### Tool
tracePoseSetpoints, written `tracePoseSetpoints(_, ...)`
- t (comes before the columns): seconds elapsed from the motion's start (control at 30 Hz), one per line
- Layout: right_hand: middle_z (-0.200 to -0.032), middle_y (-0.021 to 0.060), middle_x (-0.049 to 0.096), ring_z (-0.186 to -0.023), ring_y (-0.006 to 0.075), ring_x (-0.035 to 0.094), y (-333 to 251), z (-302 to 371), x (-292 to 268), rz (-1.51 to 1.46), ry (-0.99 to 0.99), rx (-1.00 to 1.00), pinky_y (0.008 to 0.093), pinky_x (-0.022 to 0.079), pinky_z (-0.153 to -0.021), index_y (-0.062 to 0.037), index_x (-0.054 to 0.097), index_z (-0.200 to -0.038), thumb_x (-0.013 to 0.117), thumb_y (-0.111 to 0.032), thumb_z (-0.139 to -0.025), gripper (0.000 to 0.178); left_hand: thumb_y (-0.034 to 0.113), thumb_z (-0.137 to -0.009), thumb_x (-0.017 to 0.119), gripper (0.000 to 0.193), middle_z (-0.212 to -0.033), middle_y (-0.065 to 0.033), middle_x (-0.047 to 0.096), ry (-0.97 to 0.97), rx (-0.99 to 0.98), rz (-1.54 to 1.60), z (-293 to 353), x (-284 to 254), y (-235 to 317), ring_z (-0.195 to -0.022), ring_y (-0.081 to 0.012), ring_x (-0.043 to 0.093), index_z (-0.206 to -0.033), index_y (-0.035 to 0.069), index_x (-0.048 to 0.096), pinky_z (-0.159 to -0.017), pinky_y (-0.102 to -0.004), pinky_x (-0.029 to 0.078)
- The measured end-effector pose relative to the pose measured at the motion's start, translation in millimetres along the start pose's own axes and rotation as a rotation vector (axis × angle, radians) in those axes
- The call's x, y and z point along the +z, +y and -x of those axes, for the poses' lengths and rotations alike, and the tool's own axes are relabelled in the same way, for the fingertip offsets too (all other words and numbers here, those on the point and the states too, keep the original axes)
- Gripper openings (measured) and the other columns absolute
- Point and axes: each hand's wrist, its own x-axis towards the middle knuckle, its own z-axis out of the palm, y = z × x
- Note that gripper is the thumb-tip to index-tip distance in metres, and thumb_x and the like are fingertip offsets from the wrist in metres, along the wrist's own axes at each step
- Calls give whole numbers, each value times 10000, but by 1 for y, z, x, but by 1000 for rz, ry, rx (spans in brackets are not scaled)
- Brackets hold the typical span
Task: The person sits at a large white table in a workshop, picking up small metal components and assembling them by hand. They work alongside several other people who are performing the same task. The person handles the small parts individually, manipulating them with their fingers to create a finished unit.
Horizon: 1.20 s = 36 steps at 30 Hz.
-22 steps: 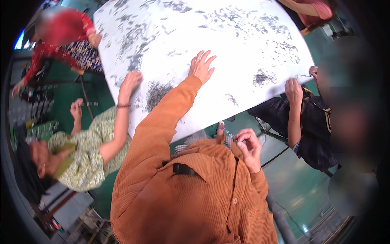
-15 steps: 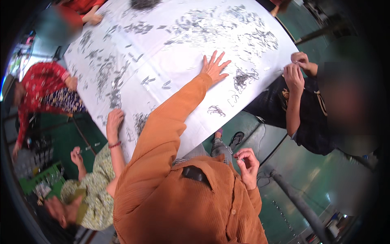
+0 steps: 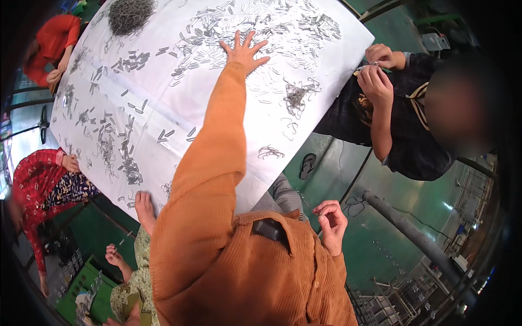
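My left hand (image 3: 244,53) is stretched far out over the white-covered table (image 3: 255,176), palm down with its fingers spread. It lies at the near side of a wide scatter of small, oblong metal pieces (image 3: 201,46) and touches some of them. Closer in, at the right part of the table, sit a tangled heap of bent wire hooks (image 3: 296,100) and a smaller cluster of hooks (image 3: 270,152). Off the table, beside my body, my right hand (image 3: 333,225) is closed in a pinch; a tiny dark thing at its fingertips is too small to name.
A dense dark mound of metal pieces (image 3: 130,16) sits at the far left. Co-workers surround the table: one at the right handles something small (image 3: 376,69), others are along the left side. A grey pipe (image 3: 413,244) and a sandal (image 3: 308,165) are on the floor.
My left hand has moved from bare table farther out onto the scattered metal pieces, fingers still spread. The view has shifted. My right hand keeps its pinch beside my body.
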Motion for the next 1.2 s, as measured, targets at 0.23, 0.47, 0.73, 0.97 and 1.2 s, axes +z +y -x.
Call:
tracePoseSetpoints(0.23,-965,83,515,-876,175,545,-4,-27,4,-50,-105,-20,315,464,-824,-10,547,-855,634,-74,-862,109,404,-881,567,437,-1442,-6,364,183,169,241,131,9,-53,-1357,-332,234,-1311,357,505,-1105,-566,183)
tracePoseSetpoints(0.47,-950,82,519,-874,173,540,-4,-38,16,-65,-195,-42,304,454,-818,-7,543,-847,621,-48,-847,88,236,-870,576,412,-1414,-6,413,80,152,428,236,-8,-50,-1339,-312,297,-1281,250,550,-1099,-547,222)
tracePoseSetpoints(0.73,-951,81,517,-878,176,545,4,-21,7,-55,-189,-83,307,456,-819,-7,553,-853,635,-51,-850,93,396,-795,685,597,-1475,-164,315,503,-323,483,156,10,-54,-1343,-450,209,-1336,211,512,-1115,-539,177)
tracePoseSetpoints(0.97,-951,80,515,-872,174,544,8,-2,-1,0,-188,-69,310,460,-818,-10,552,-852,624,-37,-852,77,552,-824,570,591,-1521,-45,261,106,-270,212,109,13,-6,-1397,-376,145,-1372,366,450,-1114,-594,98)
tracePoseSetpoints(1.2,-967,91,523,-890,175,535,17,-17,-14,-24,-325,-78,288,442,-825,-10,542,-850,620,-35,-848,82,312,-863,602,465,-1440,-38,395,205,-37,260,203,11,-6,-1328,-321,315,-1319,267,524,-1085,-508,244)
